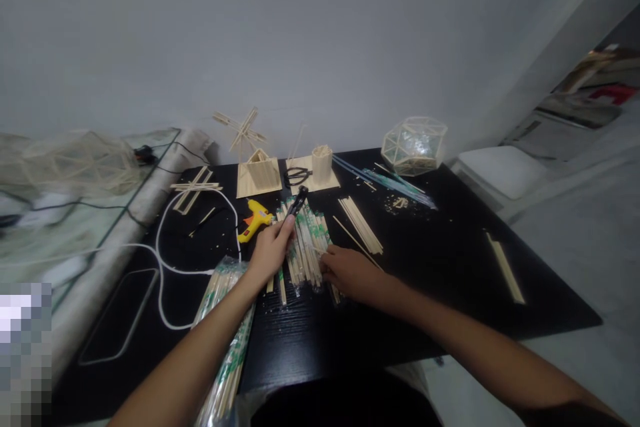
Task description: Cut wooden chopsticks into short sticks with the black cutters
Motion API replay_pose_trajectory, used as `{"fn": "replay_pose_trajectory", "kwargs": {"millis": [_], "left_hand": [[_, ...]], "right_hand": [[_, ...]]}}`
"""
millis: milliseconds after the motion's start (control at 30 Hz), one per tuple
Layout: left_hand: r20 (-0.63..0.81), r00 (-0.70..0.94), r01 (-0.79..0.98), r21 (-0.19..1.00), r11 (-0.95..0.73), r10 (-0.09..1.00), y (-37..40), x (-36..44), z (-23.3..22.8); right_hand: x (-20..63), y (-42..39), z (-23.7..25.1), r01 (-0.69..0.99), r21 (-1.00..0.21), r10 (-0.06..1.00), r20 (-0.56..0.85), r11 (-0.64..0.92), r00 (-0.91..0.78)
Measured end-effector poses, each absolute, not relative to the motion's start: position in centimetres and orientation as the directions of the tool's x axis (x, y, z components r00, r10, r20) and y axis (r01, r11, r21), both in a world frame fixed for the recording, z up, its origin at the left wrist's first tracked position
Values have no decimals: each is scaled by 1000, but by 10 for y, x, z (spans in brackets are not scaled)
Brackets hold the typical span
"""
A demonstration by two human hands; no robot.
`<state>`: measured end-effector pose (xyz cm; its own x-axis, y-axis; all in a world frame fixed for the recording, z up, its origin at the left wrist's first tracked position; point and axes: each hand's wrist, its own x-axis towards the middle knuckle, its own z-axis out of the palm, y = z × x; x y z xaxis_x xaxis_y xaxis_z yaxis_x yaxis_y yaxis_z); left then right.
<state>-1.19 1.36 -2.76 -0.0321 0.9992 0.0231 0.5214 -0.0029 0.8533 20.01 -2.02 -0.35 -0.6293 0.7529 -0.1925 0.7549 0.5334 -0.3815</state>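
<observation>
My left hand (273, 248) is closed around black-handled pliers (297, 203), whose dark head points away from me. Under and beside it lies a pile of chopsticks in clear-and-green wrappers (303, 250). At the pile's right edge, my right hand (346, 271) has its fingers curled on a wrapped pair of chopsticks (335, 294); the fingertips are partly hidden. A yellow glue gun (256, 219) rests just left of the pile. Bare wooden sticks (361, 225) lie in a bundle beyond my right hand, with one loose stick (353, 237) beside them.
Two stick models, a windmill-like house (261, 172) and a round tower (321, 164), stand at the back beside black scissors (297, 176). A faceted stick frame (415, 145) sits back right. More wrapped chopsticks (227, 347), a white cable (173, 271) and a phone-like outline (120, 317) lie left.
</observation>
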Motion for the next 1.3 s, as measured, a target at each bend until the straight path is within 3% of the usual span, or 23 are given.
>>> {"fn": "replay_pose_trajectory", "kwargs": {"millis": [167, 300, 400, 467, 533, 633, 733, 867, 933, 1033, 1300], "left_hand": [[22, -17, 500, 866, -10, 1000, 14, -14, -27], [23, -9, 501, 865, -16, 1000, 15, -15, -27], [47, 3, 500, 865, -43, 999, 14, -16, -28], [65, 8, 498, 865, -61, 998, 14, -16, -28], [69, 11, 494, 867, -65, 998, 13, -15, -29], [65, 16, 483, 873, -65, 998, 12, -14, -29], [73, 2, 468, 881, -65, 997, 11, -13, -29], [64, -16, 437, 898, -51, 998, 11, -13, -28], [64, -2, 409, 911, -58, 998, 11, -12, -29], [63, 29, 353, 933, -69, 998, 10, -11, -29], [106, 87, 261, 957, -125, 991, 5, -6, -25]], "right_hand": [[193, -25, -8, 764, -323, 740, -222, 558, -635], [201, -22, -4, 762, -294, 755, -163, 577, -635], [235, 3, 15, 847, -350, 904, -3, 399, -427], [273, 33, 33, 886, -359, 953, 182, 292, -240], [315, 69, 50, 925, -344, 933, 358, 162, -30], [365, 118, 65, 935, -356, 862, 473, -4, 183], [383, 141, 67, 891, -454, 872, 432, -10, 230], [358, 119, 54, 628, -774, 937, 275, 84, 214], [334, 93, 45, 374, -924, 983, 136, 80, 125], [299, 51, 30, 173, -983, 995, 50, 65, -90], [257, 7, 2, 559, -824, 975, -41, 90, -218]]}}
